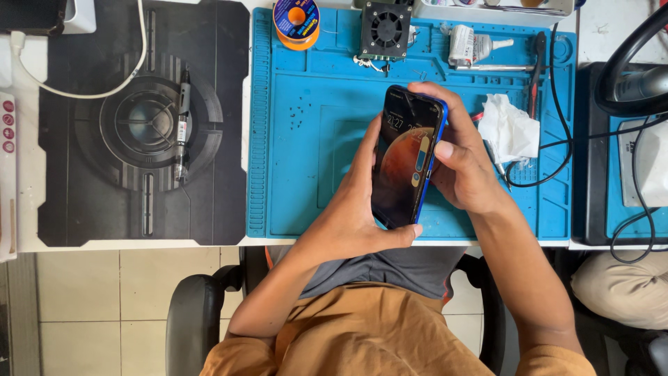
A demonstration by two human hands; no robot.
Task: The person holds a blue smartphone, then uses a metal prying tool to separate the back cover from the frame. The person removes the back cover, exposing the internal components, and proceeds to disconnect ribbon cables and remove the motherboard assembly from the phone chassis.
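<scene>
Resting between left hand (348,216) and right hand (463,163), smartphone (407,157).

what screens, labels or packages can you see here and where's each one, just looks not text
Phone screen: lit, held over the blue mat in the left hand and right hand; dark wallpaper with a reddish planet.
Solder spool label: top of the mat, round, blue and orange.
Glue tube: top right of the mat, lying flat, white with a printed label.
Panel with red round marks: far left edge, white.
</scene>
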